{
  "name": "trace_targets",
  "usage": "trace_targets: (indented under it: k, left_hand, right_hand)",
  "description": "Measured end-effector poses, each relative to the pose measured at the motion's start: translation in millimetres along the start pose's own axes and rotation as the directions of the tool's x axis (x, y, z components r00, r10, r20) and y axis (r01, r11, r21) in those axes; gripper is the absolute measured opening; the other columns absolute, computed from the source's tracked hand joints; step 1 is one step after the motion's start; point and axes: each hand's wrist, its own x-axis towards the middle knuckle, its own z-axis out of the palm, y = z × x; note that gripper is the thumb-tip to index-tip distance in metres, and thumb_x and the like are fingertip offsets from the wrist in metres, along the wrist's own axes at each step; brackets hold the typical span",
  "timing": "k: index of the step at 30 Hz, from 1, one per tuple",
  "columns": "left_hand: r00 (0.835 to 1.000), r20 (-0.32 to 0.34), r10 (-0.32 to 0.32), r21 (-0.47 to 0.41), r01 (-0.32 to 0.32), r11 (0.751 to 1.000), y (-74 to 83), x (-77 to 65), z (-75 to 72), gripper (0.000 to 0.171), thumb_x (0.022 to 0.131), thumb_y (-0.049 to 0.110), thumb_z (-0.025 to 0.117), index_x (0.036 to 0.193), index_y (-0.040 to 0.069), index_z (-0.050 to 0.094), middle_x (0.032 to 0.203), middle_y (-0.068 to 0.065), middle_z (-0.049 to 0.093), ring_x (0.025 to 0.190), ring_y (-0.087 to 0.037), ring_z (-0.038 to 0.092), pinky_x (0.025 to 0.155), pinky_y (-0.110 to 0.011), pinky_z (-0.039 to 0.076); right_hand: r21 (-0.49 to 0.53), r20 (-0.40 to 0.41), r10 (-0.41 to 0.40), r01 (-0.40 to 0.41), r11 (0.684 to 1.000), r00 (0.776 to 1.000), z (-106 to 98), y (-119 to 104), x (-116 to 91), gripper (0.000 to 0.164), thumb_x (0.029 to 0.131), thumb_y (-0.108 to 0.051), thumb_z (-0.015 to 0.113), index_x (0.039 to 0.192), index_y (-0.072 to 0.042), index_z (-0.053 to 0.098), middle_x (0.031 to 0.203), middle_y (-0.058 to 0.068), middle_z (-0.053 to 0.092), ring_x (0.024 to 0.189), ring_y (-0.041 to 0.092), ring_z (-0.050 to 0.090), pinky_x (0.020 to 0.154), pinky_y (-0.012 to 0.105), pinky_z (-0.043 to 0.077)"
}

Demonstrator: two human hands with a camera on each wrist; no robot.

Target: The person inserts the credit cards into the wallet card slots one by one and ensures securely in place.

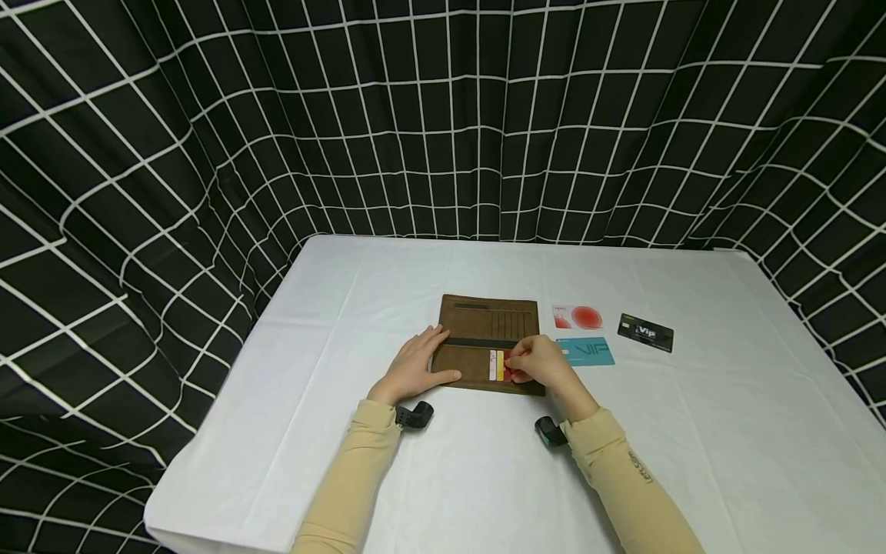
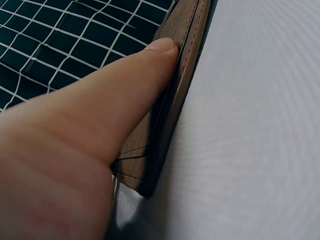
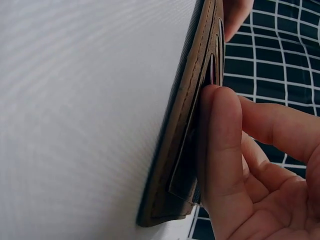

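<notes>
A brown wallet [image 1: 474, 369] lies unfolded on the white table, with a dark band across its fold. White, yellow and red card edges stand side by side in its near half. My left hand [image 1: 414, 365] rests on the wallet's left side with fingers spread; in the left wrist view the thumb [image 2: 155, 55] lies straight along the near edge. With thumb and fingertips, my right hand [image 1: 547, 363] pinches the red card [image 1: 507, 373] at the slots, and partly covers it. In the right wrist view the fingers [image 3: 225, 125] are bent close against the wallet [image 3: 172, 130].
To the right of the wallet lie a white card with a red circle [image 1: 586, 317], a teal card [image 1: 588, 352] and a black card [image 1: 645, 332]. The white-covered table [image 1: 471, 477] is bordered by a black curtain with a white grid [image 1: 443, 115].
</notes>
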Motion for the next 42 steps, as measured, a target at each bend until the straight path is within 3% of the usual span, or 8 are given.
trace_targets:
  k: [11,26,33,42]
  left_hand:
    - [1.000,-0.004,0.002,-0.001,-0.002,1.000,0.9,-0.2,0.1,0.085,0.082,0.060,0.057,0.147,0.015,0.026,0.152,-0.002,0.017,0.139,-0.017,0.009,0.111,-0.035,0.006]
    - [1.000,-0.009,0.014,-0.006,-0.014,1.000,0.9,-1.1,-0.4,0.085,0.083,0.060,0.057,0.147,0.014,0.027,0.152,-0.004,0.018,0.139,-0.018,0.009,0.111,-0.037,0.006]
    - [1.000,-0.016,0.016,-0.010,-0.016,1.000,-0.6,-0.6,0.7,0.085,0.082,0.061,0.057,0.147,0.015,0.027,0.152,-0.004,0.018,0.139,-0.017,0.009,0.111,-0.037,0.006]
    - [1.000,-0.004,0.000,-0.005,0.000,1.000,-1.0,0.5,1.5,0.085,0.082,0.062,0.055,0.148,0.016,0.025,0.153,-0.001,0.016,0.139,-0.014,0.007,0.111,-0.034,0.005]
  right_hand:
    - [0.042,0.038,-0.034,0.033,0.999,0.999,-3.6,2.0,-3.7,0.018,0.092,0.002,0.050,0.093,0.016,0.060,0.075,0.018,0.060,0.060,0.020,0.063,0.059,0.031,0.056]
    - [0.182,0.059,0.001,-0.012,0.983,0.998,-9.3,13.1,-6.3,0.025,0.094,0.000,0.047,0.110,0.017,0.055,0.082,0.017,0.062,0.067,0.017,0.063,0.064,0.028,0.055]
    - [0.243,0.084,-0.030,0.009,0.970,0.996,-18.5,18.5,-14.4,0.031,0.095,-0.002,0.046,0.118,0.019,0.048,0.090,0.021,0.059,0.074,0.018,0.063,0.069,0.028,0.055]
    - [0.239,0.067,-0.070,0.052,0.970,0.995,-40.9,28.5,-26.6,0.037,0.096,-0.008,0.048,0.121,0.018,0.047,0.099,0.027,0.059,0.084,0.026,0.065,0.073,0.031,0.054]
